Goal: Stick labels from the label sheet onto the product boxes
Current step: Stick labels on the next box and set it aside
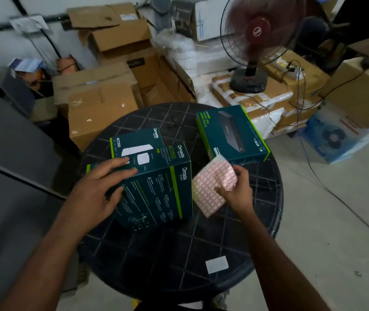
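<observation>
Label sheet (212,187): pink-and-white grid of small labels, curled, lifted off the worktop, sitting just right of the near box and in front of the switch box.
Right hand (235,190): fingers closed on the sheet's right edge, thumb pressed on its face, clamped on it.
Near box (156,189): dark teal with green stripes, "Omada" and "AC1350" in print, standing on the worktop with one corner towards the camera, the printed side panel facing us.
Left hand (98,187): fingers spread and laid flat across the near box's top left, thumb down on its side panel; it grips nothing, just rests on the box.
Second box (134,142): same teal AC1350 pack, lying flat right behind the near box, touching it.
Switch box (233,133): teal PoE switch pack, at the far right of the worktop, apart from the other two.
Worktop (179,254): round, black, lattice-patterned, with a white rectangle (216,264) stuck near the front edge.
Fan (259,39): red-bladed, standing behind on wrapped cartons.
</observation>
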A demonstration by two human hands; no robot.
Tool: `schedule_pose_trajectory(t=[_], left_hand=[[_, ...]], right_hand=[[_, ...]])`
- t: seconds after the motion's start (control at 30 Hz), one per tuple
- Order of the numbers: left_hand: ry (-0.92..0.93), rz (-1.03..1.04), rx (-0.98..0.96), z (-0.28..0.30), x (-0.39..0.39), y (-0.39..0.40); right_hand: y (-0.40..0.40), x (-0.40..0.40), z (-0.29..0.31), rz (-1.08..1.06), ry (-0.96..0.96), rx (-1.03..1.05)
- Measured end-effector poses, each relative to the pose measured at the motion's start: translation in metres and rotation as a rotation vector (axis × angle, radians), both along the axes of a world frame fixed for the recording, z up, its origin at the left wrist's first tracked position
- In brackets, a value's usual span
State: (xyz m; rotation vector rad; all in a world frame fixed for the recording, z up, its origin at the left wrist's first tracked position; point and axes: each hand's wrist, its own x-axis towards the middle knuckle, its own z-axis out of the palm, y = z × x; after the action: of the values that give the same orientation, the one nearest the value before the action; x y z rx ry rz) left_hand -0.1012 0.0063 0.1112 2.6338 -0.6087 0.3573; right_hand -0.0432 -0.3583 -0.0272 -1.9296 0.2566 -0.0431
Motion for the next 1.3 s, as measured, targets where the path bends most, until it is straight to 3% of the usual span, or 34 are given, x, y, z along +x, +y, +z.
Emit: schedule_pose_trajectory(t=[0.1, 0.23, 0.3, 0.43, 0.6, 0.8, 0.9, 1.03, 1.1, 1.17, 1.3], left_hand=[[0.025, 0.008, 0.089, 0.007, 0.006, -0.005], [0.114, 0.084, 0.023, 0.017, 0.013, -0.013], [0.128, 0.106, -0.030, 0.018, 0.017, -0.015], [0.232, 0.132, -0.221, 0.027, 0.018, -0.021], [0.464, 0.225, -0.791, 0.048, 0.007, -0.027], [0.558, 0.202, -0.804, 0.042, 0.007, -0.018], [0.533, 0.234, -0.848, 0.038, 0.008, -0.019], [0.507, 0.245, -0.903, 0.034, 0.009, -0.019], [0.500, 0.232, -0.907, 0.034, 0.009, -0.020], [0.486, 0.194, -0.876, 0.033, 0.009, -0.022], [0.494, 0.143, -0.806, 0.032, 0.007, -0.021]], right_hand=[[0.019, -0.014, 0.070, 0.003, -0.277, 0.056], [0.046, -0.039, 0.151, 0.054, -0.603, 0.169], [0.055, -0.049, 0.178, 0.112, -0.669, 0.192], [0.073, -0.046, 0.188, 0.377, -0.492, 0.302], [0.103, -0.033, 0.157, 0.535, -0.262, 0.305], [0.119, -0.032, 0.150, 0.531, -0.201, 0.365], [0.121, -0.031, 0.150, 0.495, -0.218, 0.186], [0.128, -0.033, 0.158, 0.295, -0.468, -0.479], [0.135, -0.033, 0.163, 0.195, -0.624, -0.671], [0.144, -0.030, 0.168, 0.213, -0.727, -0.654], [0.159, -0.021, 0.172, 0.336, -0.755, -0.571]])
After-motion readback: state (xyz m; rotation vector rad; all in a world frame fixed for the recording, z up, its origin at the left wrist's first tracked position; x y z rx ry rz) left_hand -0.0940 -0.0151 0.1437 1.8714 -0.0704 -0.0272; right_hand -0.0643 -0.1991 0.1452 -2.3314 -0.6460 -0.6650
